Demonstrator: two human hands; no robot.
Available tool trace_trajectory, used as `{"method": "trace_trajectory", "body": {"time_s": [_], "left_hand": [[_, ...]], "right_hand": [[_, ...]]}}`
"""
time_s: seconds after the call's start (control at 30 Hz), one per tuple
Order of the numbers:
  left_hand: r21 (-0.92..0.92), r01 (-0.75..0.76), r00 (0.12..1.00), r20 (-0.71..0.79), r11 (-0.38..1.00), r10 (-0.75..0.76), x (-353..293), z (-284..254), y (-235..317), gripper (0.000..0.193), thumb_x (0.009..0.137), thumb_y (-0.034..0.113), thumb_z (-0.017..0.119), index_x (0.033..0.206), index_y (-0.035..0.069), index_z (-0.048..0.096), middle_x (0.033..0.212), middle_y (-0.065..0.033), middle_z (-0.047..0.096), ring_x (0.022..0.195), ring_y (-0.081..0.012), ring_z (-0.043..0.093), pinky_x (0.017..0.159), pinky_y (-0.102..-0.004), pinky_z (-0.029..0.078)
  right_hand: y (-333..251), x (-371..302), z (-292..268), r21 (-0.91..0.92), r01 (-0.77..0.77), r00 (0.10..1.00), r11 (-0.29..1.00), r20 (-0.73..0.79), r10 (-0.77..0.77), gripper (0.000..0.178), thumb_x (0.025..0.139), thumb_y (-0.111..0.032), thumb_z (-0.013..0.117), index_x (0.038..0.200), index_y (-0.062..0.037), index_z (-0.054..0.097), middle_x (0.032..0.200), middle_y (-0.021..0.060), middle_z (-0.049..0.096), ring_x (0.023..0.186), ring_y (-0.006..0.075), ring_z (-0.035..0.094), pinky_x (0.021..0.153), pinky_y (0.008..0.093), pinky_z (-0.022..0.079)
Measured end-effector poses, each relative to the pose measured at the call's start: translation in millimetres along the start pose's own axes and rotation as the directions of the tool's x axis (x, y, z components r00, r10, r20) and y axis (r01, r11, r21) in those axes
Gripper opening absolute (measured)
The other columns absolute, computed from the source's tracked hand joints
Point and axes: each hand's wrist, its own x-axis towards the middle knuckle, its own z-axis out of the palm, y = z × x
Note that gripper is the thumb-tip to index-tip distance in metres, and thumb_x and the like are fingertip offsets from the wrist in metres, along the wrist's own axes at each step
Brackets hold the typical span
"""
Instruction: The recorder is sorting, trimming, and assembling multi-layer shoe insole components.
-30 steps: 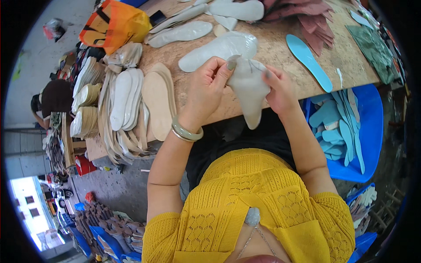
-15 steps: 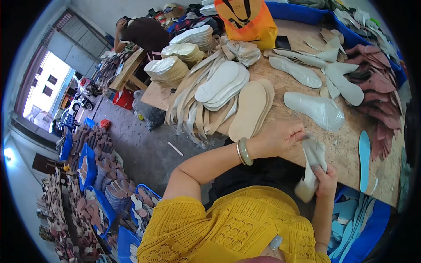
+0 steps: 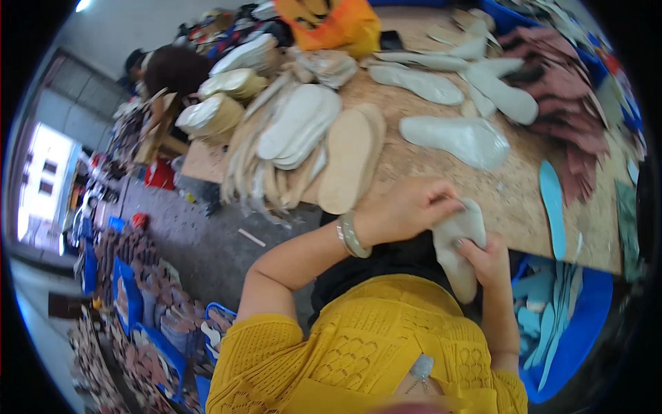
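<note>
A pale, whitish insole [image 3: 456,238] is held upright in front of my chest, just off the table's near edge. My right hand [image 3: 488,261] grips its right side, the thumb lying across its face. At its upper end the fingers of my left hand [image 3: 429,203] are pinched together against the rim; a bangle circles that wrist. On the table beyond lie a shiny, film-covered insole [image 3: 455,140] and another pale insole [image 3: 417,85]. Left of my hands is a small stack of beige insoles [image 3: 348,155], beside a pile of white insoles [image 3: 298,127].
A light-blue insole [image 3: 552,207] lies at the table's right, near dark red pieces [image 3: 555,114]. An orange bag [image 3: 338,27] stands at the back. Below the right edge is a blue bin [image 3: 586,331] of blue pieces. Another person [image 3: 176,72] bends over at the far left.
The insole has turned from a tilted, folded-looking pose to showing its flat face. Both hands have moved slightly left. The whole view has shifted, so the table things appear further left and higher.
</note>
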Motion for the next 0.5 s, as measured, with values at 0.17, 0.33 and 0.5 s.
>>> {"method": "trace_trajectory", "body": {"time_s": [0.17, 0.33, 0.5], "left_hand": [[-0.157, -0.07, 0.982, -0.182, 0.985, 0.041, 9.2, -0.4, -7.7, 0.01, 0.091, 0.015, 0.065, 0.088, 0.006, 0.066, 0.073, 0.0041, 0.061, 0.065, -0.0042, 0.053, 0.056, -0.0202, 0.043], [-0.309, 0.227, 0.952, -0.132, 0.924, -0.278, 16.4, -4.6, 0.5, 0.011, 0.096, 0.014, 0.059, 0.089, 0.006, 0.063, 0.071, 0.0057, 0.055, 0.061, -0.0006, 0.043, 0.053, -0.0178, 0.034], [-0.37, 0.064, 0.977, -0.165, 0.927, -0.134, 36.6, 14.1, -14.0, 0.013, 0.098, 0.015, 0.055, 0.09, 0.006, 0.06, 0.076, 0.007, 0.052, 0.067, -0.0007, 0.041, 0.058, -0.0169, 0.032]], "right_hand": [[-8.3, 6.7, -3.2, 0.049, -0.043, 0.996, 0.998, 0.086, 0.038, 0.021, 0.088, -0.02, 0.067, 0.099, -0.0027, 0.072, 0.082, 0.0008, 0.069, 0.075, 0.0075, 0.061, 0.067, 0.0253, 0.049], [-17.4, 11.8, -17.4, 0.116, -0.063, 0.991, 0.991, 0.128, 0.048, 0.028, 0.086, -0.024, 0.07, 0.103, -0.002, 0.071, 0.087, 0.0034, 0.069, 0.079, 0.0094, 0.061, 0.074, 0.0265, 0.05], [20.8, 8.1, -46.9, 0.597, -0.014, 0.973, 0.802, 0.192, -0.126, 0.03, 0.086, -0.015, 0.069, 0.111, -0.0001, 0.066, 0.096, 0.0037, 0.068, 0.086, 0.0091, 0.06, 0.081, 0.0251, 0.048]]}}
